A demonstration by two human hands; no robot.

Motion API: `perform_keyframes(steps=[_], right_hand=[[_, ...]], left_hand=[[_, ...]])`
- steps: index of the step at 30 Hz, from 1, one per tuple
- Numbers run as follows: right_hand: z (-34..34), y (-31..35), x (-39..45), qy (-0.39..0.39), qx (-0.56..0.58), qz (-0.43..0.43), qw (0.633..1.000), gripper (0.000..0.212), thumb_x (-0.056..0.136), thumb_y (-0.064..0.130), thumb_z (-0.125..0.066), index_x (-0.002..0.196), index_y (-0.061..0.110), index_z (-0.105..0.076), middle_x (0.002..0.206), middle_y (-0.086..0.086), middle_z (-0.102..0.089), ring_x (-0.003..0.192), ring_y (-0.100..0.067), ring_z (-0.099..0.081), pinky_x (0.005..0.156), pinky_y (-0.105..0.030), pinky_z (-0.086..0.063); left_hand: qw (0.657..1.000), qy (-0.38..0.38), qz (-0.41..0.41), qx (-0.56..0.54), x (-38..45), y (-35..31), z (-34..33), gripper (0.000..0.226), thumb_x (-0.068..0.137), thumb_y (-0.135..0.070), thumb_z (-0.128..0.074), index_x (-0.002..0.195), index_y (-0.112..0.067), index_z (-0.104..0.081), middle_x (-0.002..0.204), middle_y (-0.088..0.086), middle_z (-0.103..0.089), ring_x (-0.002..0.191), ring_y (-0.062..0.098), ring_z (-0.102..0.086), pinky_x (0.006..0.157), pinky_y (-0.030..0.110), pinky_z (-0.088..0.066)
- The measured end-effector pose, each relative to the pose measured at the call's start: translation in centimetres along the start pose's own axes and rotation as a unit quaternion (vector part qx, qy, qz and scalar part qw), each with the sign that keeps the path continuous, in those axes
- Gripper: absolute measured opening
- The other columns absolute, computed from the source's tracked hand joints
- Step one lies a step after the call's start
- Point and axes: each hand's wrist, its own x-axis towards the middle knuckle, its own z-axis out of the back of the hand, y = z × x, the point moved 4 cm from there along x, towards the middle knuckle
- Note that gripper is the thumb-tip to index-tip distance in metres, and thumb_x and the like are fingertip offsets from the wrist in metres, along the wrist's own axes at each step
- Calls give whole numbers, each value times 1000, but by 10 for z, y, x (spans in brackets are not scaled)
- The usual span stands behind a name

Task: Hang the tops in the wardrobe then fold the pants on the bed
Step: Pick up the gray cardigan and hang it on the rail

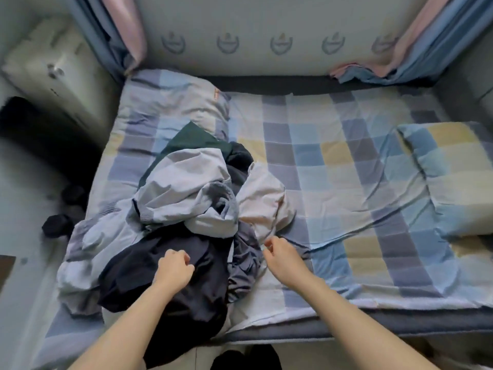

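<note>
Both forearms reached forward from the bottom of the view over the near edge of the bed [346, 313]. The left hand [174, 268] hung over the dark garment [165, 287], fingers curled into a loose fist; whether it pinched the cloth could not be told. The right hand [280, 256] was just beside the grey garment [245, 260], wrist bent, fingers curled in, at the edge of the pile; no cloth showed plainly between its fingers.

The clothes lay heaped on the left half of the bed: a pale blue top [186, 193] on top, a cream piece [264, 198] to its right, a dark green piece [192, 137] behind, the dark garment spilling over the near edge toward the floor.

The right half of the checked sheet [333, 161] lay flat between the pile and a folded quilt [453, 177] at the far right. A pillow [170, 102] sat at the far left corner. Curtains [416, 49] hung at both back corners.
</note>
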Motion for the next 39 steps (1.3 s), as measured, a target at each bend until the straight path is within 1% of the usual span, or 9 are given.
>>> perform_keyframes(steps=[15, 19, 21, 23, 25, 28, 30, 33, 39], right_hand=[[-101, 40, 187, 140, 52, 8, 989, 59, 86, 30, -59, 142, 24, -41, 133, -6, -52, 116, -23, -52, 82, -25, -37], [-113, 36, 201, 112, 25, -20, 993, 19, 83, 23, -59, 71, 16, -47, 76, 1, -48, 75, -20, -47, 57, -27, -33], [-111, 37, 198, 98, -16, -34, 994, 9, 84, 20, -57, 87, 14, -53, 95, -8, -54, 88, -26, -53, 69, -30, -43], [-108, 39, 195, 79, -51, -8, 996, 60, 86, 23, -57, 140, 13, -32, 134, -14, -39, 121, -35, -46, 97, -38, -43], [-99, 62, 186, 41, -53, 91, 994, 86, 87, 25, -61, 151, 30, -4, 150, -13, -18, 135, -37, -28, 108, -46, -33], [-80, 101, 172, -1, -101, 234, 967, 75, 80, 23, -65, 146, 31, -29, 153, -11, -18, 138, -31, -18, 111, -49, -28], [-65, 118, 160, -16, -56, 274, 960, 40, 78, 13, -65, 118, 16, -61, 136, -8, -47, 126, -25, -38, 102, -45, -36], [-42, 130, 131, 15, 98, 233, 967, 15, 73, -7, -52, 72, 8, -53, 72, 2, -59, 71, -11, -49, 66, -31, -39], [-4, 181, 58, 96, 230, 249, 936, 10, 69, 3, -50, 77, 1, -55, 69, 2, -50, 64, -6, -42, 57, -26, -34]], left_hand=[[999, -29, 34, 4, 175, 69, 31, 49, 81, -20, -61, 127, -37, -60, 163, -12, 2, 150, 25, 12, 119, 49, -7], [996, -84, -6, -11, 184, 76, 33, 42, 80, -12, -63, 119, -26, -65, 139, -1, -54, 133, 25, -44, 107, 40, -33], [973, -140, -19, -184, 168, 62, 41, 27, 77, -7, -68, 94, -27, -70, 103, 1, -72, 89, 20, -63, 80, 29, -45], [949, -149, -71, -267, 137, 31, 48, 25, 74, -7, -73, 79, -31, -68, 78, -16, -68, 69, 10, -56, 66, 23, -42], [935, -121, -159, -293, 101, -10, 52, 25, 73, -7, -74, 80, -30, -69, 76, -22, -67, 69, 6, -57, 67, 20, -45], [899, -112, -271, -325, 53, -53, 59, 34, 75, -3, -70, 95, -31, -70, 92, -17, -70, 82, 7, -65, 78, 17, -49], [881, -145, -269, -361, 36, -54, 67, 42, 77, -9, -70, 106, -39, -65, 94, -15, -68, 82, 6, -65, 77, 14, -48], [876, -195, -223, -380, 26, -23, 77, 55, 75, -6, -75, 120, -34, -59, 105, -15, -67, 98, 7, -63, 90, 23, -49], [953, -189, -29, -235, 43, 59, 74, 97, 75, -17, -77, 154, -24, -20, 152, 5, -38, 139, 26, -35, 110, 50, -34]])
